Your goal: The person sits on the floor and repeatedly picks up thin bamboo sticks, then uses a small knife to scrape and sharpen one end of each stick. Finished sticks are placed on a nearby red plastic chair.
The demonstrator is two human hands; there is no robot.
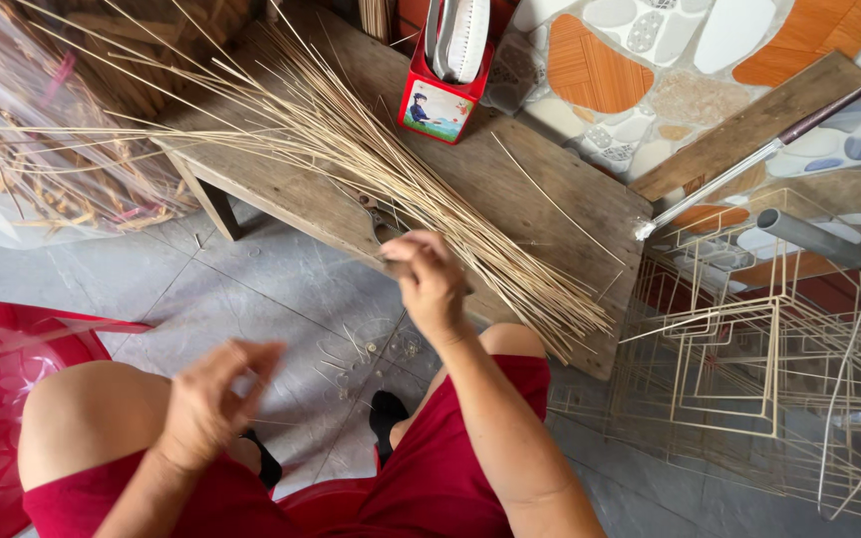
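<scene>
The right hand (430, 284) reaches forward, fingers pinched on the near edge of a bundle of thin pale bamboo sticks (401, 169) lying fanned across the worn wooden table (510, 179). The left hand (213, 399) hovers over the knee, fingers loosely curled, seemingly empty.

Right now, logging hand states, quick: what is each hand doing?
Left hand: fingers loosely curled, holding nothing visible.
Right hand: closed, pinching the bamboo sticks.

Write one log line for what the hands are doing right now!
right hand: fingers closed at bundle of thin sticks on wooden bench | left hand: over knee, empty | red box: on bench
</scene>
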